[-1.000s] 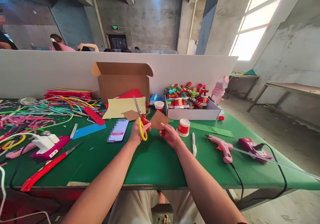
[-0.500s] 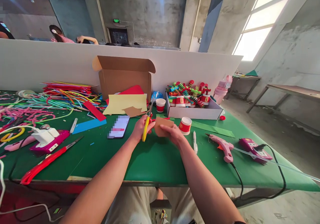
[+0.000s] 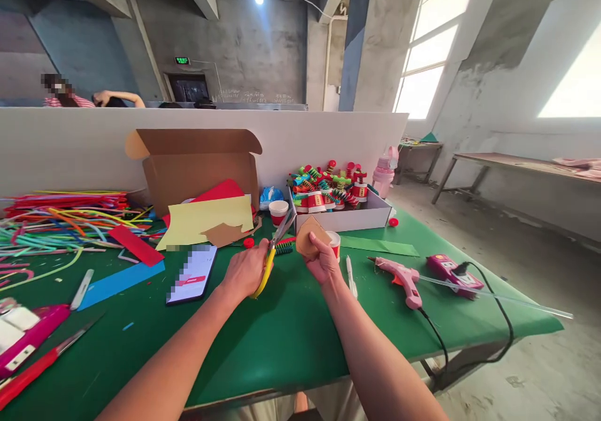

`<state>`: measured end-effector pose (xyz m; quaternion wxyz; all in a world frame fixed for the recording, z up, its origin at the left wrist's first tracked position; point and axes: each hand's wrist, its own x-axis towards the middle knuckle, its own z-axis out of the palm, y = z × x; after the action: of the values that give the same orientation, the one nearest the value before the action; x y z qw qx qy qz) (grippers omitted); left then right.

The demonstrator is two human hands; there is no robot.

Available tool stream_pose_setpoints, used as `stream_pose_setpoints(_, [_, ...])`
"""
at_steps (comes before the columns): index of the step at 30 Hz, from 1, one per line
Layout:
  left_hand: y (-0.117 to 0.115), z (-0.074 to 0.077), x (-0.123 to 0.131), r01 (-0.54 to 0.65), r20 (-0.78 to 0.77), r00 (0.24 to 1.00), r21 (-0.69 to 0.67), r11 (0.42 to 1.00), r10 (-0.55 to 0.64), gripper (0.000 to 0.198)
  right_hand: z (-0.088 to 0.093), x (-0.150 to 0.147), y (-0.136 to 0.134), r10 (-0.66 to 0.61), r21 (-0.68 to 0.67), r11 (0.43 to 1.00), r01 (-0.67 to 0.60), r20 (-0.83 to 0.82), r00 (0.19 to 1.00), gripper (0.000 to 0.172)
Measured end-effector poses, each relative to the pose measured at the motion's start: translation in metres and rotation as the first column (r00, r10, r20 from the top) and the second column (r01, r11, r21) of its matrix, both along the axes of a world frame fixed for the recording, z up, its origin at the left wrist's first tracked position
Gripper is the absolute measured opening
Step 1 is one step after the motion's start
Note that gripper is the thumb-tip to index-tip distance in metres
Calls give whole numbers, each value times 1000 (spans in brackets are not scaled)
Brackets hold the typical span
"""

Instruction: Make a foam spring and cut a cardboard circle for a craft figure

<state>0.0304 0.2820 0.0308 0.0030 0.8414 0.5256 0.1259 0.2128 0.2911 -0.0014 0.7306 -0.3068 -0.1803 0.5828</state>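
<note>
My left hand [image 3: 246, 272] is closed on a pair of scissors [image 3: 266, 274] with yellow handles; the blades point up and away, slightly apart. Between the thumb and fingers of my right hand [image 3: 323, 261] is a small piece of brown cardboard [image 3: 307, 234] with cut, angular edges. It stands tilted up, apart from the blades. Behind my right hand, a red and white paper cup [image 3: 335, 243] is partly hidden. Beyond the blades is another paper cup [image 3: 278, 213]. A dark green coil [image 3: 283, 248] lies between my hands, near a red cap [image 3: 248, 243].
Left are a phone [image 3: 192, 275], blue strip [image 3: 121, 284], red-handled tool [image 3: 35, 371] and pipe cleaners [image 3: 70, 207]. An open carton [image 3: 197, 161] and a white box [image 3: 342, 219] of cup figures stand behind. A glue gun [image 3: 401, 278], pen [image 3: 351, 277] and power strip [image 3: 453, 275] lie right.
My view has turned to the right. The hands have drawn apart, and the scissors have moved away from the cardboard. My right hand has tilted the cardboard upright.
</note>
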Motion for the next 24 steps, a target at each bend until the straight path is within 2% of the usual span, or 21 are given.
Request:
stream_pose_setpoints(5, [-4,-9,-11,45,-4,999,-26,999,-45,26,-5,-2,2,42,19,999,-42,19,999,51])
stream_pose_setpoints(8, [-3,-10,-20,97,67,993,-17,995,-96,33,-4,-2,2,14,16,1000,-14,7,1000,52])
stream_pose_setpoints(11, [0,-11,-25,128,131,983,0,992,-127,31,-3,-1,2,13,21,1000,-13,34,999,51])
stream_pose_setpoints(19, [-9,-7,-18,202,129,971,1,979,-200,39,0,-11,-6,166,73,982,-174,110,980,49])
stream_pose_setpoints(24, [-13,-5,-15,197,144,970,15,980,-197,41,2,-12,-8,194,77,976,-205,132,972,47])
